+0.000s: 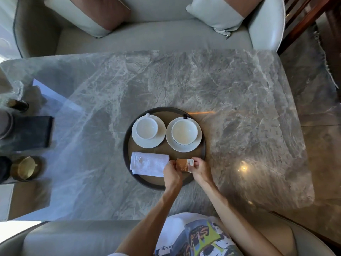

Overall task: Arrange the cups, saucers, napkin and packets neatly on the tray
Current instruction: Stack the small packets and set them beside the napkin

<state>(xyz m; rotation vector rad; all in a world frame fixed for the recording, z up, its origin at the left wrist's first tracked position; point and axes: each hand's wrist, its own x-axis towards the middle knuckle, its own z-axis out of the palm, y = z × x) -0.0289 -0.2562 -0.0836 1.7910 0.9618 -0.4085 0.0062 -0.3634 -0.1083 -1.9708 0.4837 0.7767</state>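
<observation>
A round dark tray (127, 150) sits on the marble table. On its far half stand two white cups, the left cup (146, 128) on a saucer (160, 138) and the right cup (184, 132) on its own saucer (198, 143). A folded white napkin (148, 163) lies on the near left of the tray. Just right of it, my left hand (171, 175) and my right hand (200, 168) together grip brown and white packets (183, 165) low over the tray's near right part. Whether the packets touch the tray is unclear.
The grey marble table (239, 108) has a dark folded cloth (31, 133), a brass bowl (25, 168) and a dark bottle (18, 105) along its left edge. A grey sofa with cushions (147, 37) stands beyond the far edge.
</observation>
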